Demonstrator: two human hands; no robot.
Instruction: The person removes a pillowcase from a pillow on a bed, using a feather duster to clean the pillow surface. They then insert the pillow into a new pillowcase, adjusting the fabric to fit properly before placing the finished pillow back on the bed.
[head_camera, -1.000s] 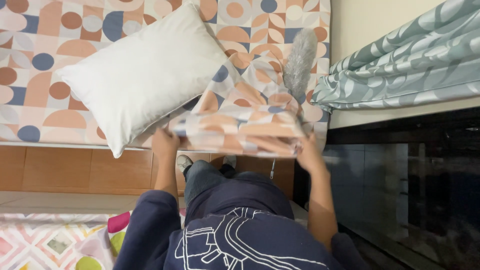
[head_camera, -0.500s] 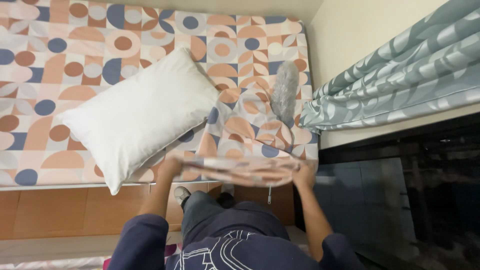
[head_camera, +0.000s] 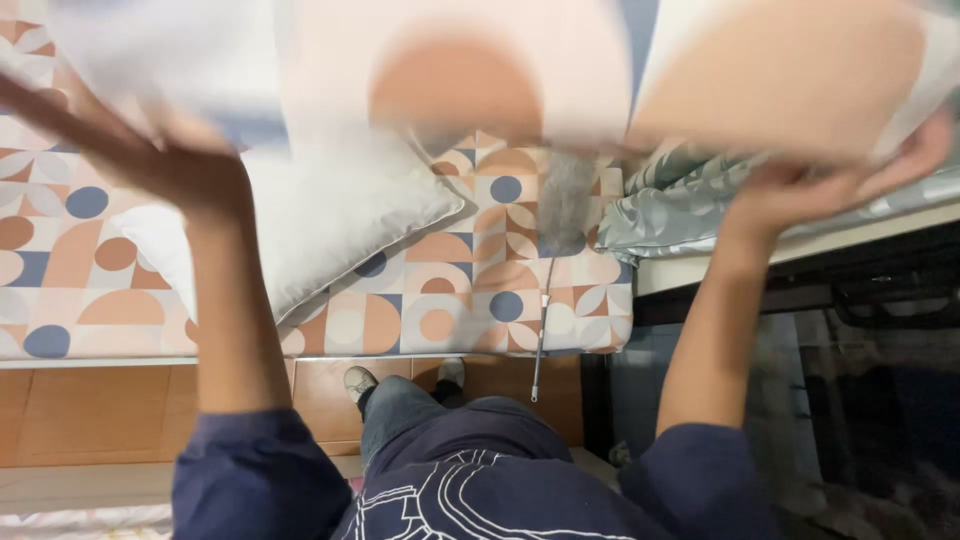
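I hold a patterned cloth (head_camera: 480, 70) up high, close to the camera, so it blurs across the top of the view. Its print is peach, cream and blue shapes, like the bed sheet (head_camera: 460, 290) below. My left hand (head_camera: 190, 175) grips its left edge and my right hand (head_camera: 800, 190) grips its right edge, both arms raised. A bare white pillow (head_camera: 330, 225) lies on the bed under the cloth. My legs and shoes (head_camera: 360, 382) stand at the bed's foot.
A grey feathery duster (head_camera: 565, 205) with a thin handle lies on the bed's right side. A grey-green patterned curtain (head_camera: 680, 190) hangs at right above a dark cabinet (head_camera: 820, 400). Orange floor tiles (head_camera: 90, 410) run along the bed.
Both hands have swung the patterned cloth from waist height near the bed edge up to the top of the view, close to the camera. The pillow and duster stay put.
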